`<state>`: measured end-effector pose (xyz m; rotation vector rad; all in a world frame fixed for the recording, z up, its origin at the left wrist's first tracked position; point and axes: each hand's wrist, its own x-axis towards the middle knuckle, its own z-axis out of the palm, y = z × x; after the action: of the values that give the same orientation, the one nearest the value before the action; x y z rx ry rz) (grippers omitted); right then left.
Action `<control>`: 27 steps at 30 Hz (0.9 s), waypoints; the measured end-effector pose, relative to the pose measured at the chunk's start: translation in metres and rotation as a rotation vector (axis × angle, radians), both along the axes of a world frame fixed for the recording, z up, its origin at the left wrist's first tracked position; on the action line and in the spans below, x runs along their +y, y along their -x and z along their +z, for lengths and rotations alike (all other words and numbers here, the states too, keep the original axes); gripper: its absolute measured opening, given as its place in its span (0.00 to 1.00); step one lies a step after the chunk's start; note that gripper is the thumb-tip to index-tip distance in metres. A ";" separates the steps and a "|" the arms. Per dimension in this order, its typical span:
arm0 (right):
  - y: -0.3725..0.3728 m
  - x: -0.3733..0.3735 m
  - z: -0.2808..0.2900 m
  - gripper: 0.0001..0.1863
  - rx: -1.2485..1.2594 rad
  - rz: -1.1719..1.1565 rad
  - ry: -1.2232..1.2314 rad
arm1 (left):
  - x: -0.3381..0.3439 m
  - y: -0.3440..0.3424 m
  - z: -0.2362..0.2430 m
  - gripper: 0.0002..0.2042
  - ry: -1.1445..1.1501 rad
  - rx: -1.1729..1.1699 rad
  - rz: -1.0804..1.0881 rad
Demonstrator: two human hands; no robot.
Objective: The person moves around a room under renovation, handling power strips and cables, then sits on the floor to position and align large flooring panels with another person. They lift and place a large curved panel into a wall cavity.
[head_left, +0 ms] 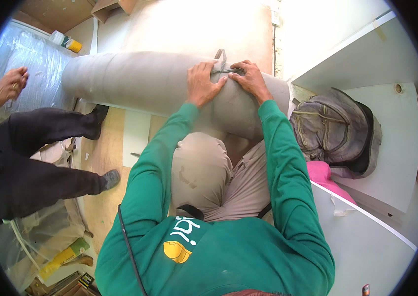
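Note:
A long grey padded roll (pixel 120 79) lies crosswise before me, with a dark strap (pixel 226 70) near its right end and a loop standing up from it. My left hand (pixel 201 81) rests on the roll, fingers bent at the strap's left side. My right hand (pixel 248 76) grips the strap from the right, thumb and fingers close together. My knees (pixel 199 167) are bent just below the roll.
At left is another person (pixel 36 172) in dark trousers, one hand (pixel 11 86) raised near plastic-wrapped material (pixel 26 54). Containers (pixel 71 43) stand upper left. At right are a worn backpack (pixel 335 128), pink fabric (pixel 320 172) and pale panels (pixel 357 232).

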<state>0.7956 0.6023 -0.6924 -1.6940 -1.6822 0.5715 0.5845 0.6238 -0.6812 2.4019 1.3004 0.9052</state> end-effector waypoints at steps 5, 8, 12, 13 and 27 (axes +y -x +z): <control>0.007 0.009 -0.007 0.06 -0.170 -0.014 -0.120 | -0.002 -0.004 -0.005 0.39 -0.019 -0.033 0.046; 0.010 0.009 -0.003 0.05 -0.193 -0.097 -0.148 | -0.001 0.000 -0.007 0.40 -0.004 -0.045 0.063; -0.066 0.028 -0.009 0.08 0.013 -0.357 -0.124 | 0.001 -0.007 -0.007 0.35 -0.024 -0.021 0.045; -0.097 0.034 -0.004 0.11 -0.027 -0.475 -0.285 | 0.000 -0.006 -0.008 0.34 -0.040 0.008 0.039; -0.036 0.004 0.125 0.23 0.128 -0.553 -0.409 | 0.007 0.006 0.001 0.07 -0.041 -0.132 -0.021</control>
<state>0.8320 0.6064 -0.5679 -1.6688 -1.0737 0.0624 0.5788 0.6310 -0.6799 2.3371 1.2171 1.0746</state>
